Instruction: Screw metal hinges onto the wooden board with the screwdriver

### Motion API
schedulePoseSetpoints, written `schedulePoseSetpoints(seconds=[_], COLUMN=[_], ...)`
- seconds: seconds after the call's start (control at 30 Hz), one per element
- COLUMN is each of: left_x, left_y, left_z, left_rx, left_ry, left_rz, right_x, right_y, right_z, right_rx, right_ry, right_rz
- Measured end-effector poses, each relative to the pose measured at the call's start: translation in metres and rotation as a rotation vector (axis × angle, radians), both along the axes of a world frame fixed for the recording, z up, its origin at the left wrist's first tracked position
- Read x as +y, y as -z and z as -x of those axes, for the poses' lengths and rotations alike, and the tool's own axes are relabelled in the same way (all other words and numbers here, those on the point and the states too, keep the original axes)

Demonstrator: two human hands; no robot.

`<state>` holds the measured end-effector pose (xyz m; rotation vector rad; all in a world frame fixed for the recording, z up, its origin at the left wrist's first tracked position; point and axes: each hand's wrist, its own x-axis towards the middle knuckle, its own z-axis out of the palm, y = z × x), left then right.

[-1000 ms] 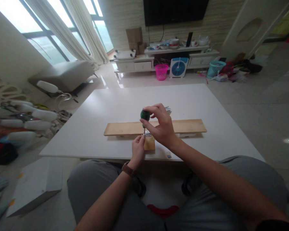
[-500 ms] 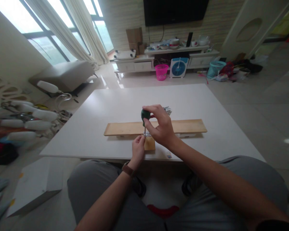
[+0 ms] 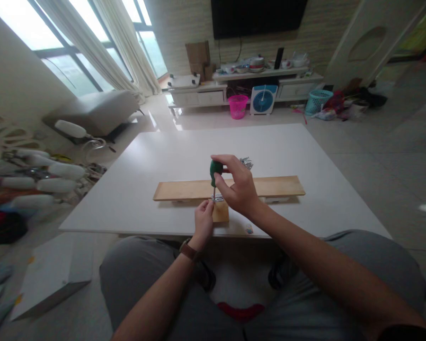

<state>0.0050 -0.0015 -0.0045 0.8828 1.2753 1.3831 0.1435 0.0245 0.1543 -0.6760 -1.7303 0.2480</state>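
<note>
My right hand grips the green handle of a screwdriver, which stands nearly upright. Its shaft reaches down to a silver metal hinge where a long wooden board meets a small wooden block. Beside the screwdriver's tip, the fingers of my left hand are pinched together at the block's left edge. Whatever they pinch is too small to make out. Behind my right hand lies a pile of silver metal pieces.
The long board rests on low white supports on the white table. A small sticker is near the table's front edge. Past the table stand a pink basket, a blue-and-white fan and a TV cabinet.
My right hand's fingers have shifted slightly on the screwdriver, and its handle has moved a little to the right. My left hand stays in place.
</note>
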Motion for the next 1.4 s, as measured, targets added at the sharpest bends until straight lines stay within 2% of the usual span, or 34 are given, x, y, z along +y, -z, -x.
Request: schedulePoseSetpoints(seconds=[0.17,0.37,0.6,0.8,1.17,1.4], left_x=[-0.0002,-0.0007,-0.0004,-0.0013,-0.0009,-0.0007], left_y=[-0.0012,-0.0035,-0.0041,-0.0065,-0.0082,-0.007], left_z=[-0.0001,0.0,-0.0003,-0.001,-0.0019,-0.0023], left_rx=[0.001,0.04,0.012,0.01,0.018,-0.021], left_ry=[-0.004,-0.003,-0.008,0.001,-0.016,-0.023], left_rz=[-0.007,-0.028,-0.019,-0.021,-0.028,0.005], right_x=[-0.0001,-0.0003,-0.0014,-0.0012,-0.0009,-0.0013], right_y=[-0.0009,-0.0022,-0.0021,-0.0021,-0.0011,-0.0014], right_z=[0.0002,0.0,0.0006,0.0004,0.0014,0.0015], right_rx=[-0.014,0.028,0.001,0.02,0.006,0.016], right_ry=[-0.034,0.014,-0.025,0.033,0.008,-0.002], right_rz=[0.009,-0.002,0.012,0.061,0.077,0.031])
